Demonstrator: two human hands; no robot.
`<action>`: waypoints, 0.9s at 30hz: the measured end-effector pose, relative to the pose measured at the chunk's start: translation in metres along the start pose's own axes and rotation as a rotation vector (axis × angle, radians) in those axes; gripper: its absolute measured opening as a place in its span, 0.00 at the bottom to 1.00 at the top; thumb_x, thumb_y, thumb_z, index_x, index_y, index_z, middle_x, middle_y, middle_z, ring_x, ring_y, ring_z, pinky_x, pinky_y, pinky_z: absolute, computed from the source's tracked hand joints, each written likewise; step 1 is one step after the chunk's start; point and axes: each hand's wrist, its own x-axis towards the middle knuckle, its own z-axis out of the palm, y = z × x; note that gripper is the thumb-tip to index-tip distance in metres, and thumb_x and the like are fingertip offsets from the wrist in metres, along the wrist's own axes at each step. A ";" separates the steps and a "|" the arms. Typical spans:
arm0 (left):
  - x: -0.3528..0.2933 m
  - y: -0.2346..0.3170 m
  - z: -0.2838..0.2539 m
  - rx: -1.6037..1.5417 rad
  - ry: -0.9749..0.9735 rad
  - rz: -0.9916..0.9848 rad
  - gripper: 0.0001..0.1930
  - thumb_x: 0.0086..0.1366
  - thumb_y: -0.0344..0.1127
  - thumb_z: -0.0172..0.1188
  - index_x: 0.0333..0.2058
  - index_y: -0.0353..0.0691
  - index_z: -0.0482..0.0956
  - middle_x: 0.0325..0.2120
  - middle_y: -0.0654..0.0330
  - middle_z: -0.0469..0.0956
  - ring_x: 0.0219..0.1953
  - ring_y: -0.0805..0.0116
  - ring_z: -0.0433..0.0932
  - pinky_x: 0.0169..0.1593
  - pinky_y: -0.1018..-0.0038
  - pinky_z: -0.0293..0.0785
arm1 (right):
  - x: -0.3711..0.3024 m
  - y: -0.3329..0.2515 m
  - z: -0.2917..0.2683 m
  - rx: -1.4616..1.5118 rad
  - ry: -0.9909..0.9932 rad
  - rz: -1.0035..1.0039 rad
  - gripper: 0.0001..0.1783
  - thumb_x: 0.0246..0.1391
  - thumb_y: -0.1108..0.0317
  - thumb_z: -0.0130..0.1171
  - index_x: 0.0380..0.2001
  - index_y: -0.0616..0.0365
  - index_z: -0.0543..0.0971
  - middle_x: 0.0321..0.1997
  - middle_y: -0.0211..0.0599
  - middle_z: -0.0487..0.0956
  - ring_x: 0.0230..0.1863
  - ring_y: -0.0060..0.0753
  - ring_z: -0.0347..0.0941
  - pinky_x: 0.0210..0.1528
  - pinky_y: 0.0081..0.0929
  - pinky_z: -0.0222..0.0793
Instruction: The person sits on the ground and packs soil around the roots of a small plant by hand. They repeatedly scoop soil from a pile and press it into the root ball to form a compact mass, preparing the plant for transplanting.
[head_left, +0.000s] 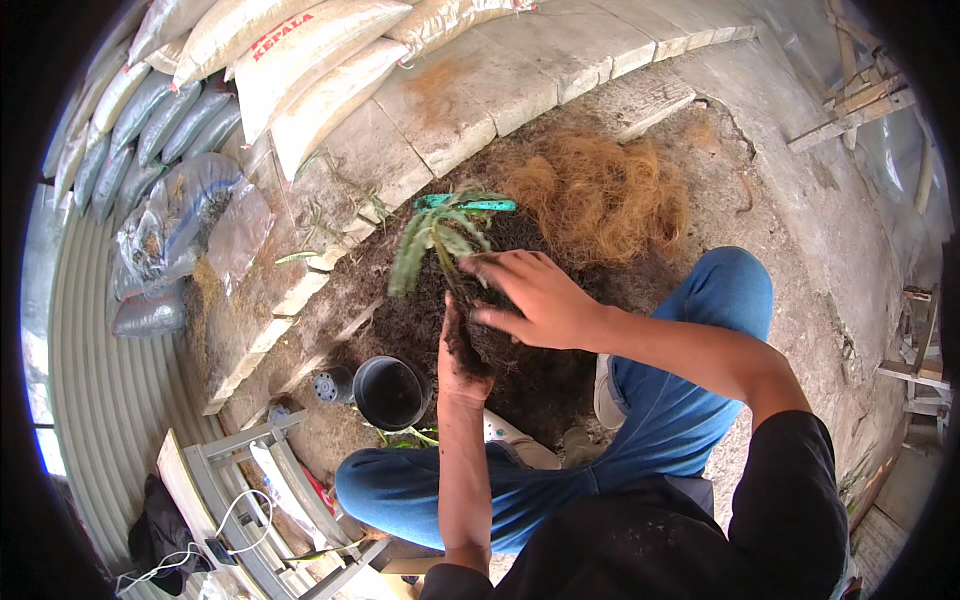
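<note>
A leafy green plant (pixel 440 237) with long toothed leaves, slightly blurred, is held upright above a heap of dark soil. My left hand (pixel 461 362) is closed round its soil-covered root end, palm turned up and dirty with soil. From the right, my right hand (pixel 540 300) reaches to the base of the stem, its thumb and fingers apart on either side of the dark roots. Behind the leaves lies a green hand tool (pixel 490 205), partly covered by them. A black plastic pot (pixel 391 392) stands just left of my left forearm.
Brown coconut-like fibre (pixel 610 195) is piled beyond the soil. A smaller grey pot (pixel 333 385) lies beside the black pot. Full sacks (pixel 315 75) are stacked at the far left on paving slabs (pixel 455 110). A chair-like frame (pixel 240 480) with a white cable stands at the lower left.
</note>
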 end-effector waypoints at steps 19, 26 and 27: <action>-0.011 0.005 -0.026 -0.272 -0.080 0.002 0.20 0.67 0.52 0.46 0.47 0.45 0.76 0.41 0.59 0.79 0.40 0.61 0.81 0.37 0.65 0.83 | 0.004 0.016 0.019 -0.052 -0.150 -0.681 0.24 0.44 0.63 0.63 0.49 0.39 0.80 0.65 0.25 0.69 0.68 0.43 0.60 0.64 0.45 0.61; -0.005 -0.003 -0.019 -0.318 -0.034 0.069 0.20 0.73 0.49 0.36 0.41 0.44 0.74 0.34 0.64 0.78 0.33 0.70 0.80 0.29 0.77 0.80 | 0.007 0.017 0.019 -0.013 -0.126 -0.693 0.23 0.43 0.65 0.61 0.47 0.37 0.82 0.62 0.27 0.73 0.65 0.42 0.65 0.61 0.44 0.65; -0.008 -0.001 -0.012 -0.290 0.001 0.086 0.20 0.73 0.49 0.36 0.40 0.44 0.74 0.34 0.64 0.78 0.32 0.70 0.79 0.27 0.78 0.79 | 0.009 0.012 0.017 0.009 -0.127 -0.682 0.20 0.45 0.66 0.62 0.45 0.41 0.83 0.60 0.30 0.75 0.63 0.44 0.67 0.61 0.44 0.65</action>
